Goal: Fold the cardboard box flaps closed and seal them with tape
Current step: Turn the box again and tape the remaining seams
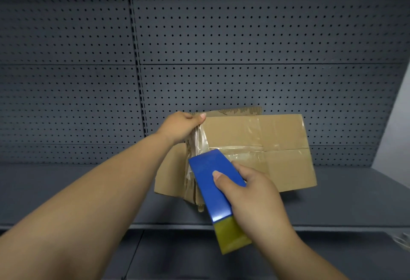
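Observation:
A brown cardboard box (277, 146) sits on a dark grey shelf, its top flaps folded shut with clear tape (239, 147) along the middle seam and older tape patches across it. My left hand (182, 127) grips the box's upper left corner, where crumpled clear tape hangs down the left side. My right hand (253, 193) holds a blue tape dispenser (210, 182) with an olive-yellow lower end, its front edge at the left end of the seam. A torn flap edge shows behind the box.
The grey shelf (332, 202) runs left and right of the box, with its front edge below my hands. A dark pegboard wall (221, 35) stands close behind. A light wall (397, 124) borders the right side.

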